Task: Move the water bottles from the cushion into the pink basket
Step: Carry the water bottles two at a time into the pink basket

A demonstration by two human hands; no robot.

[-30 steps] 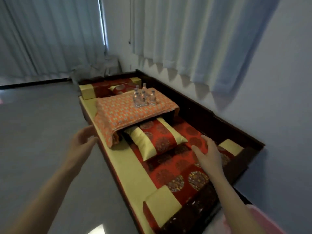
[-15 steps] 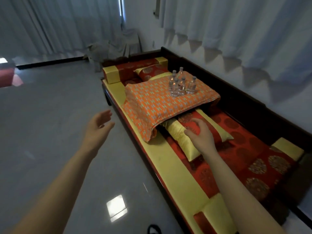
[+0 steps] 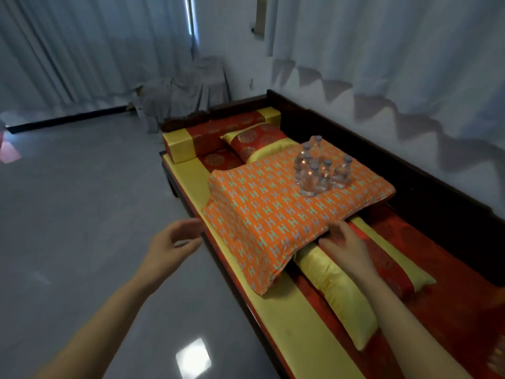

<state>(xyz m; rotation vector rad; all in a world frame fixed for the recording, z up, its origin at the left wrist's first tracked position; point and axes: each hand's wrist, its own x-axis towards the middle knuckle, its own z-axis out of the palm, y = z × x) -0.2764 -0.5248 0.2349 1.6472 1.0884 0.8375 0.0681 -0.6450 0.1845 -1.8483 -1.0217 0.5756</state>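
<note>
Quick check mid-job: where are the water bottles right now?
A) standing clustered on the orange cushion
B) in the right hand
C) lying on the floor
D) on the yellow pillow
A: the bottles stand upright in a tight cluster on the orange cushion, and both the left hand and right hand are empty.

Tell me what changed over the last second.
The right hand moved forward along the bench to the near edge of the orange cushion; the left hand advanced too, open and empty. The water bottles stayed clustered upright on the cushion, untouched.
</note>
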